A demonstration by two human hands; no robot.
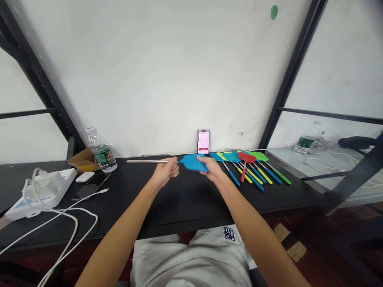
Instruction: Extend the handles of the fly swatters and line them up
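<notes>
Above the black table I hold a fly swatter sideways between both hands. Its flat blue head is pinched by my right hand, thumb on top. My left hand is closed around the thin metal rod, just left of the head. The rod sticks out to the left, and no coloured grip shows on that end. Just right of my right hand lies a fanned row of several fly swatters, among them a red swatter on top and a green swatter at the far right.
A lit phone leans against the white wall behind my hands. On the left are a water bottle, a cardboard box, a white case, a dark phone, and a power strip with loose white cables. Black metal posts flank the table.
</notes>
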